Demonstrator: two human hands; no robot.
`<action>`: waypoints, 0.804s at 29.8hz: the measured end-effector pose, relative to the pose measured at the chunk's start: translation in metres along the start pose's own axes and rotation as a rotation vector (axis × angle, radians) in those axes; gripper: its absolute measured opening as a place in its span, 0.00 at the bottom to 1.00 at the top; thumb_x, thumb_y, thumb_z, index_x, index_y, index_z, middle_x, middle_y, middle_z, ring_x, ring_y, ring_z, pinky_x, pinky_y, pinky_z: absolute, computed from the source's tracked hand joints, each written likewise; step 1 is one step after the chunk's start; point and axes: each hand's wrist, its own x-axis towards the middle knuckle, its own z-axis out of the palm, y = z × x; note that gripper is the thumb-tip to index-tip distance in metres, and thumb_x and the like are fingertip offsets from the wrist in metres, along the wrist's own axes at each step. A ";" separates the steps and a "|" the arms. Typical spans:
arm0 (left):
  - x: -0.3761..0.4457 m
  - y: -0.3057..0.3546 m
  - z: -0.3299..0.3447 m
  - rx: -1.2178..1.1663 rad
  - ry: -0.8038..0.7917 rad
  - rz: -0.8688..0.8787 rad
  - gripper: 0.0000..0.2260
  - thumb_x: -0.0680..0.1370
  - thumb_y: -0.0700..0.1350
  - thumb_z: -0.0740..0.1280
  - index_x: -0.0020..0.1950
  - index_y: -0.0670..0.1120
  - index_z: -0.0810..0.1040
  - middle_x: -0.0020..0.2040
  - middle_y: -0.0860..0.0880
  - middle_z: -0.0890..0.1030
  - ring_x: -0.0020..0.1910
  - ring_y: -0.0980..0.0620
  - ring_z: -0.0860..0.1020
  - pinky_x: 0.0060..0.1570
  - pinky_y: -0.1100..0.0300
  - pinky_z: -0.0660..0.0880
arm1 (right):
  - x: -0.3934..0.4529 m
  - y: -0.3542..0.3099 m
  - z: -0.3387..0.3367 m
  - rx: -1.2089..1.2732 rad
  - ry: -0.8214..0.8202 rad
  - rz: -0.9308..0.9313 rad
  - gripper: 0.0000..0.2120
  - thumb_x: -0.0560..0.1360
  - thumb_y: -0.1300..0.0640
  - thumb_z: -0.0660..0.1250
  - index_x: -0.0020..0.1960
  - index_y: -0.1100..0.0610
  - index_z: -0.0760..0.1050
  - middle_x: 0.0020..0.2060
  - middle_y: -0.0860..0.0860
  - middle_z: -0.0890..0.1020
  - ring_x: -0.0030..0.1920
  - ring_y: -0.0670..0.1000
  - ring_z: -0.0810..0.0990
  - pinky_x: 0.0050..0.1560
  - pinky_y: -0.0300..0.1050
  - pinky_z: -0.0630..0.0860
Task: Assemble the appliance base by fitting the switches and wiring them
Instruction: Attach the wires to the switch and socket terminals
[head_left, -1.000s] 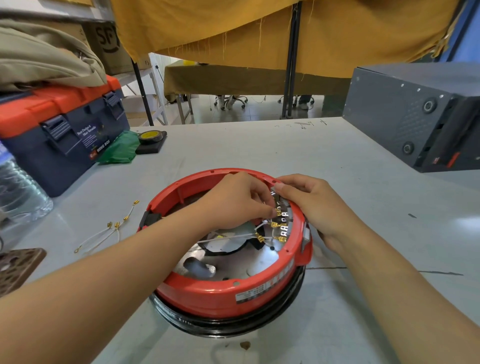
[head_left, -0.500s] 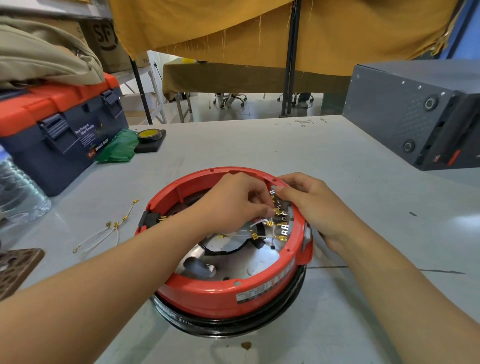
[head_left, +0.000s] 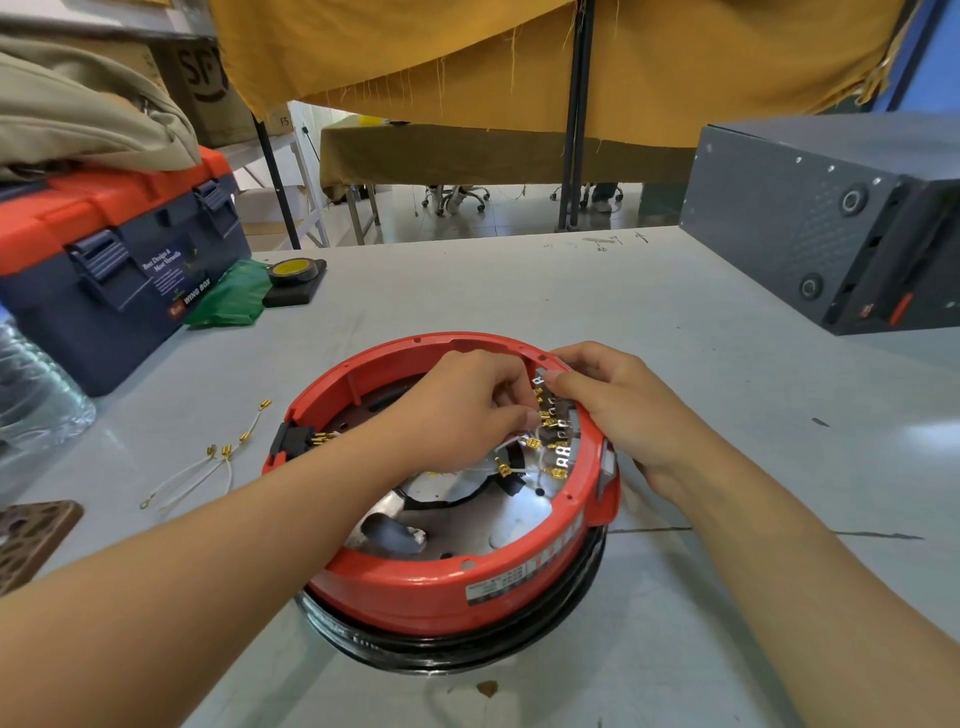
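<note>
Left hand (head_left: 462, 410) covers the far inner part of the red base (head_left: 415, 592); whatever its curled fingers (head_left: 511, 402) hold is hidden between the two hands. Right hand (head_left: 618, 410) hides part of the switch block (head_left: 558, 436) and the rim beneath its palm. Rating label (head_left: 498, 587) print too small to read. Water bottle (head_left: 36, 395) and brown perforated plate (head_left: 31, 540) cut by left edge. Grey case (head_left: 831, 218) cut by right edge.

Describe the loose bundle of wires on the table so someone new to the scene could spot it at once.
Start at the round red appliance base in the middle of the grey table. Just left of it, apart from its rim, lie the spare wires: thin white leads with small brass terminals, flat on the tabletop, touched by neither hand.
</note>
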 end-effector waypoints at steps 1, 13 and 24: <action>0.000 0.000 0.000 0.000 0.001 0.000 0.04 0.75 0.43 0.69 0.40 0.48 0.79 0.38 0.53 0.81 0.35 0.60 0.76 0.38 0.67 0.72 | 0.000 0.000 0.000 0.002 0.000 0.000 0.07 0.77 0.57 0.64 0.52 0.52 0.79 0.45 0.49 0.84 0.45 0.50 0.83 0.46 0.44 0.79; 0.001 0.002 0.005 0.034 0.026 -0.005 0.04 0.76 0.44 0.68 0.41 0.46 0.79 0.37 0.52 0.81 0.33 0.60 0.74 0.33 0.70 0.68 | 0.000 0.001 0.000 0.000 -0.001 -0.005 0.07 0.76 0.57 0.64 0.52 0.51 0.79 0.45 0.48 0.84 0.44 0.50 0.83 0.45 0.43 0.79; -0.001 0.004 0.009 0.038 0.060 0.025 0.05 0.75 0.42 0.69 0.40 0.44 0.79 0.37 0.49 0.82 0.38 0.53 0.79 0.41 0.60 0.74 | -0.002 -0.002 0.004 -0.028 0.023 -0.005 0.07 0.77 0.56 0.64 0.53 0.52 0.77 0.46 0.51 0.84 0.47 0.55 0.83 0.56 0.59 0.77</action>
